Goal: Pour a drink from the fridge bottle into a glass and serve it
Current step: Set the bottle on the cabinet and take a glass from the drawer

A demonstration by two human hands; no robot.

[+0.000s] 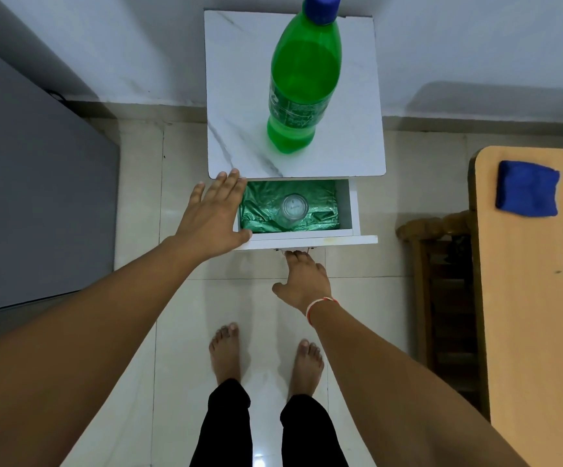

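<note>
1. Head view: the glass [294,206] stood in the pulled-out drawer [354,210], just right of the flat, spread left hand [213,217].
2. The right hand [303,278] hooked its fingers under the drawer front.
3. The green bottle [302,79] stood farther back on the cabinet top [239,96].

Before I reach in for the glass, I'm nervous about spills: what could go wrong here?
The tall green bottle stands on the small cabinet top; tugging the drawer with your right hand could rock it over. The glass sits on crinkly green plastic and might slide or tip. Your left hand is near the drawer's edge and could get pinched.
</note>
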